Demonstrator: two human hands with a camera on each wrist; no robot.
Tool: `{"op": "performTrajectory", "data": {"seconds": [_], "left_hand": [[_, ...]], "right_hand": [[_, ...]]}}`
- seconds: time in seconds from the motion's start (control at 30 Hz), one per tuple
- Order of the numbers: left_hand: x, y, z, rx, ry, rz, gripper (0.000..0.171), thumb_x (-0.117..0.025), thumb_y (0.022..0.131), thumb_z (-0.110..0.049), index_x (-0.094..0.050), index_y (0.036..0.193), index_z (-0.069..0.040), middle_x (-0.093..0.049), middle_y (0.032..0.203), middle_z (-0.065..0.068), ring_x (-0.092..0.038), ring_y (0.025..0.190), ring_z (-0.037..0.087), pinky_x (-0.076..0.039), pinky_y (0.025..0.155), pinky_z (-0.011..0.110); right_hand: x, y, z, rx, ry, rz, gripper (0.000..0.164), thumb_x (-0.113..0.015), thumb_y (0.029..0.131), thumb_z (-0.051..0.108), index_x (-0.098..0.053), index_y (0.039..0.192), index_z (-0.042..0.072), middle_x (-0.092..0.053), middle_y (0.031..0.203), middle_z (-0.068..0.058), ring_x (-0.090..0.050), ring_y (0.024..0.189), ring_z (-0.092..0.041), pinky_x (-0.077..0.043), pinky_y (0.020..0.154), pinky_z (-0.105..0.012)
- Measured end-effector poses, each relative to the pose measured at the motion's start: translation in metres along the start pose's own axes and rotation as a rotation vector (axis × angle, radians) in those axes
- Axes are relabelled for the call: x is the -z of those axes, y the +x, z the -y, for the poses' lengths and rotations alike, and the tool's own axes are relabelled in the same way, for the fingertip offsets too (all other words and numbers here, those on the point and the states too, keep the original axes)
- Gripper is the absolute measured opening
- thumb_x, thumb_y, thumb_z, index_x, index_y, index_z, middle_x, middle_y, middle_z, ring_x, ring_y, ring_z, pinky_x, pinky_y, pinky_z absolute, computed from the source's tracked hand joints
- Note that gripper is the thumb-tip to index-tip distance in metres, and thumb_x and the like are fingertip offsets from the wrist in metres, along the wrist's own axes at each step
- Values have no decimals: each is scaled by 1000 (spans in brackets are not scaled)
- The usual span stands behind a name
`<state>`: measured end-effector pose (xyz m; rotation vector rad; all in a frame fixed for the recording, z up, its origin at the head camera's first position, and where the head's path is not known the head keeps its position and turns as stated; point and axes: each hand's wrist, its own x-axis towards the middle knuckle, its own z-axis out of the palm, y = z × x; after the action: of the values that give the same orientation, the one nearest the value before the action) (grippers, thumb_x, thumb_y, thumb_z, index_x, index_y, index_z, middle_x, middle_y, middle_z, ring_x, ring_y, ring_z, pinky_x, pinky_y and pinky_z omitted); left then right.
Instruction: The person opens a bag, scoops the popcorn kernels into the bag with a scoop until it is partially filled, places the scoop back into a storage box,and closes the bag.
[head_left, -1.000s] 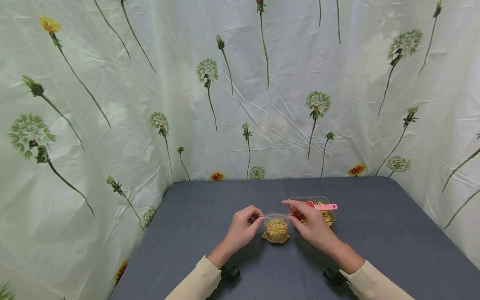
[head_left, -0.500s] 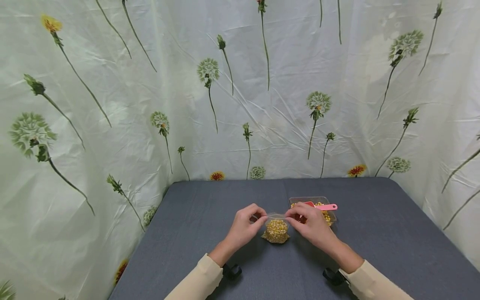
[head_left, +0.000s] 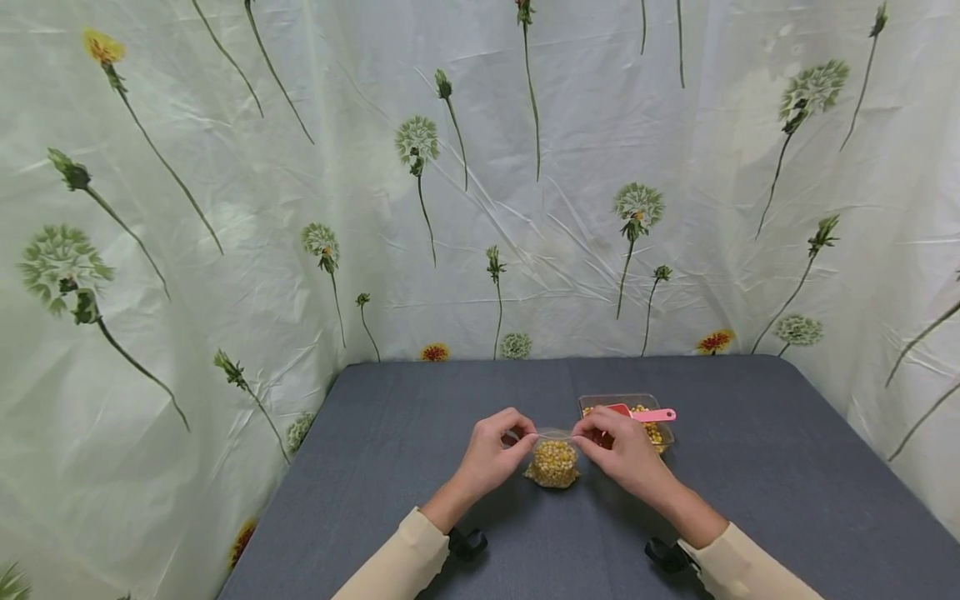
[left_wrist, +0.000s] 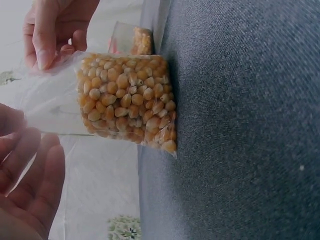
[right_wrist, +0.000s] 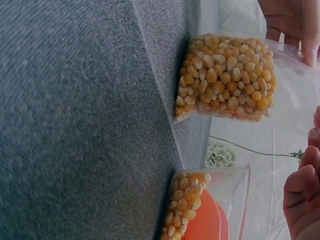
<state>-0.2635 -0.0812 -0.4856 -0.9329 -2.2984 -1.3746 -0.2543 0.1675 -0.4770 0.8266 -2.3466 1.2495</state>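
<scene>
A clear plastic bag (head_left: pixel 553 465) part-filled with yellow corn kernels stands on the table, its lower part bulging in the left wrist view. At the left end of the bag's top edge, my left hand (head_left: pixel 491 450) pinches the plastic between thumb and forefinger. My right hand (head_left: pixel 624 450) pinches the right end of that edge the same way. Between the two hands the rim runs flat and stretched. In the right wrist view, the kernels (right_wrist: pixel 227 77) fill the bag's lower part, with bare plastic above them.
Behind my right hand stands a clear rectangular container (head_left: pixel 617 397) of corn kernels, partly hidden. A scoop with a pink handle (head_left: pixel 654 414) lies in it. The dark grey-blue table (head_left: pixel 420 408) reaches back to a flower-printed curtain (head_left: pixel 465 208).
My right forefinger has come down from a raised position to the bag's edge, and the right hand moved slightly left. My left hand shifted slightly right. The bag stays nearly in place.
</scene>
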Motion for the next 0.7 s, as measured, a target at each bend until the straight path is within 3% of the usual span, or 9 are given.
{"op": "performTrajectory", "data": {"seconds": [0.27, 0.47, 0.7], "left_hand": [[-3, 2, -1, 1, -17, 27, 6, -68, 99, -23, -70, 96, -18, -64, 93, -9, -63, 82, 3, -55, 69, 24], [-6, 3, 0, 1, -20, 32, 10, -71, 97, -14, -68, 94, -24, -63, 92, -11, -63, 82, 3, -56, 68, 24], [-7, 1, -1, -36, -4, 30, 14, -71, 95, -8, -67, 92, -21, -62, 91, -9, -63, 80, 3, -55, 66, 23]], "right_hand": [[-4, 1, 5, -54, 16, 22, 14, -81, 88, 19, -74, 92, 29, -58, 82, 14, -53, 68, -9, -46, 58, -26], [-3, 2, 6, -69, 53, 32, 11, -80, 89, 19, -74, 91, 28, -58, 82, 12, -52, 67, -10, -45, 57, -27], [-4, 1, 1, -32, 75, 42, 7, -79, 89, 19, -75, 92, 24, -59, 81, 10, -52, 67, -10, -46, 58, -27]]}}
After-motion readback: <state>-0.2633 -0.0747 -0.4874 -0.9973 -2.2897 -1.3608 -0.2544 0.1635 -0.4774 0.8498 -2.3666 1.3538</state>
